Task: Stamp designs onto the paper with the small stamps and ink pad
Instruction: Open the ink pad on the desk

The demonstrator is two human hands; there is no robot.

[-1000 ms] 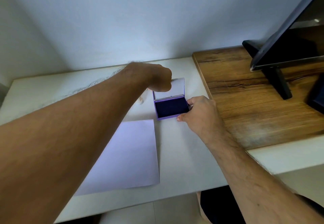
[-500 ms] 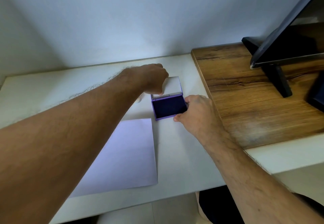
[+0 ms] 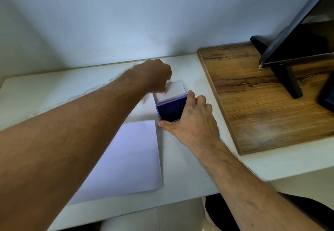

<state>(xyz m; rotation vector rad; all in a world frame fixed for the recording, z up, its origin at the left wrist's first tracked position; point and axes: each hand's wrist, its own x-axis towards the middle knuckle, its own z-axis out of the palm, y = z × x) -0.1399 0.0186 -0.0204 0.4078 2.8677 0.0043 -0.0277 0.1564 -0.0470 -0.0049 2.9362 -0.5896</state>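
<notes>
Ink pad (image 3: 171, 108) lies open, just beyond the paper (image 3: 130, 158). Your right hand (image 3: 191, 122) pinches its base; left hand (image 3: 155, 77) curls at the lid (image 3: 171, 90), grasp unclear. Light, slippery plastic: hold base edges.

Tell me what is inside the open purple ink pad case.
The ink pad case holds a dark purple-blue ink surface. Its clear lid lies folded back. The right hand covers the case's near right corner; no stamp shows inside.

Both forearms are extended forward, bare. The left hand (image 3: 153, 76) is curled, knuckles up, wrist bent down. The right hand (image 3: 191, 120) is spread, thumb stretched left, fingers arched forward.
</notes>
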